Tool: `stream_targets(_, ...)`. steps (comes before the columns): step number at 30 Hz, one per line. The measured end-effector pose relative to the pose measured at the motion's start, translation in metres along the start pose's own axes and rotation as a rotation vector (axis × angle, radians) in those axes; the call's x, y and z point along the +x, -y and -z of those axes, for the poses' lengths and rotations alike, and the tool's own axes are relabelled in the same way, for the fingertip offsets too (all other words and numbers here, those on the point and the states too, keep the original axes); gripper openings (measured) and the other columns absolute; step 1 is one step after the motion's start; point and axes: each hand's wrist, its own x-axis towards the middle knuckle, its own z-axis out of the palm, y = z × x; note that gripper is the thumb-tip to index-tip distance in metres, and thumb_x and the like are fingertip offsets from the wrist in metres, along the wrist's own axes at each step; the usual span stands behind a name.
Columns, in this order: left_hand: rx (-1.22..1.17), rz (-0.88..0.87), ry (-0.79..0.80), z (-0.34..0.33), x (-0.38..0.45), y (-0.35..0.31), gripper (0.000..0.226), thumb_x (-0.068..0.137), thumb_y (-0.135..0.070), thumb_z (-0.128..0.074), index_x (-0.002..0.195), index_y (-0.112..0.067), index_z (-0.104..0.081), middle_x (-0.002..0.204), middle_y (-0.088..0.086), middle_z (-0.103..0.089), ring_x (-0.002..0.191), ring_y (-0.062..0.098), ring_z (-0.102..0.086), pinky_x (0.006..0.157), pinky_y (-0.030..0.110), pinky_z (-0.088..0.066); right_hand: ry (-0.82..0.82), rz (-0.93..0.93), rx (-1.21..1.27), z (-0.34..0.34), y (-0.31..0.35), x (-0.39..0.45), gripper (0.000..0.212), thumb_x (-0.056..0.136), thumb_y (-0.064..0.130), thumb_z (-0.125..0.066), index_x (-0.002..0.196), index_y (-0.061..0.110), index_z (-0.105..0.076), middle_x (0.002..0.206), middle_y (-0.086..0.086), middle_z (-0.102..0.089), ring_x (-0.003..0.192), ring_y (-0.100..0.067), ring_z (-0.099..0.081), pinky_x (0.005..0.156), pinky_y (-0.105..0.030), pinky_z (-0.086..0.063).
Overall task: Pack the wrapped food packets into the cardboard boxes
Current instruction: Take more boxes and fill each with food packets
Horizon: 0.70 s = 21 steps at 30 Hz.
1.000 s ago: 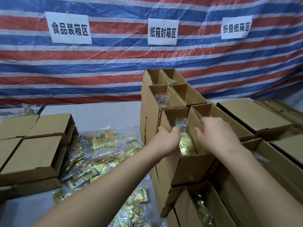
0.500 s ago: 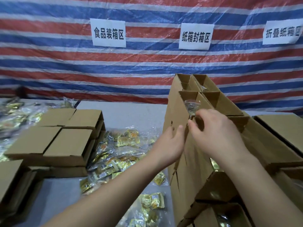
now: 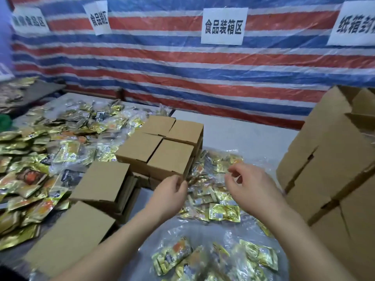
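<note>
Fingers of both hands are loosely curled and hold nothing: the left hand [image 3: 170, 194] hovers at the corner of a closed box, its fingertips just beside the cardboard, and the right hand [image 3: 250, 186] hangs next to it with thumb and forefinger bent toward each other over the packets. Nearest to the person, at the front edge of the surface [image 3: 243, 134], a clear bag of gold packets [image 3: 215, 260] lies between the two forearms. Just beyond, under and between the hands, a second clear bag of wrapped food packets [image 3: 215, 197] spreads across the middle of the surface. To the left of the arms, closed cardboard boxes [image 3: 101, 179] sit in low stacks running from the front edge toward the middle, ending in a block of four closed boxes [image 3: 162, 147] set tight together. At the right edge, tall stacked open boxes [image 3: 328, 171] rise; what they hold cannot be made out. Farther left, a wide loose heap of gold packets [image 3: 60, 142] covers the far left corner. Behind everything hangs a red, white and blue striped tarp [image 3: 182, 74] with white paper signs [image 3: 223, 26] taped to it.
</note>
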Motion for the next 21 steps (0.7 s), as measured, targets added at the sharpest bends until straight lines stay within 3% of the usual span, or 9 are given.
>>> stream_targets(5, 0.406, 0.120, -0.073, 0.026, -0.005, 0.117, 0.058, 0.098, -0.048, -0.046, 0.142, -0.012, -0.045, 0.144, 0.007, -0.049, 0.132, 0.023, -0.046, 0.107, 0.033, -0.036, 0.162, 0.096, 0.094, -0.074, 0.038, 0.013, 0.029, 0.096, 0.031, -0.054, 0.122, 0.020, -0.063, 0.114, 0.001, -0.063, 0.106, -0.017, -0.058, 0.083, -0.029, -0.043)
stream_targets(7, 0.596, 0.227, -0.026, 0.026, -0.015, 0.160, 0.082, 0.091, -0.060, -0.047, 0.153, -0.012, -0.027, 0.157, 0.010, -0.031, 0.145, 0.026, -0.030, 0.115, 0.039, -0.028, 0.267, 0.112, 0.078, -0.106, 0.052, 0.013, 0.035, 0.097, 0.032, -0.052, 0.129, 0.020, -0.058, 0.122, 0.000, -0.059, 0.114, -0.018, -0.055, 0.090, -0.030, -0.043)
stream_targets(10, 0.658, 0.382, 0.078, 0.016, -0.032, 0.211, 0.104, 0.082, -0.069, -0.046, 0.158, -0.013, -0.003, 0.166, 0.012, -0.003, 0.152, 0.033, -0.007, 0.118, 0.050, -0.020, 0.391, 0.099, 0.059, -0.146, 0.066, 0.011, 0.044, 0.097, 0.032, -0.050, 0.139, 0.019, -0.052, 0.134, 0.000, -0.054, 0.124, -0.020, -0.051, 0.099, -0.032, -0.042)
stream_targets(14, 0.736, 0.398, 0.084, 0.008, -0.041, 0.233, 0.088, 0.092, -0.061, -0.029, 0.158, -0.015, 0.005, 0.166, 0.010, 0.009, 0.152, 0.033, -0.002, 0.114, 0.057, -0.022, 0.517, 0.069, 0.012, -0.179, 0.078, 0.005, 0.046, 0.098, 0.032, -0.048, 0.141, 0.018, -0.051, 0.142, -0.002, -0.051, 0.129, -0.021, -0.049, 0.104, -0.032, -0.041)
stream_targets(18, 0.846, 0.389, 0.122, 0.014, -0.043, 0.220, 0.066, 0.102, -0.033, -0.019, 0.157, -0.007, 0.005, 0.166, 0.014, 0.007, 0.152, 0.032, -0.006, 0.112, 0.057, -0.027, 0.585, 0.054, -0.003, -0.192, 0.085, -0.001, 0.045, 0.100, 0.031, -0.047, 0.141, 0.016, -0.051, 0.142, -0.004, -0.051, 0.130, -0.022, -0.049, 0.107, -0.033, -0.040)
stream_targets(21, 0.901, 0.408, 0.185, 0.029, -0.052, 0.193, 0.063, 0.104, -0.025, -0.019, 0.156, -0.002, 0.007, 0.165, 0.019, 0.000, 0.150, 0.034, -0.015, 0.111, 0.054, -0.032, 0.591, 0.088, 0.024, -0.190, 0.092, -0.004, 0.045, 0.100, 0.029, -0.047, 0.143, 0.015, -0.049, 0.146, -0.004, -0.049, 0.133, -0.019, -0.046, 0.108, -0.029, -0.036)
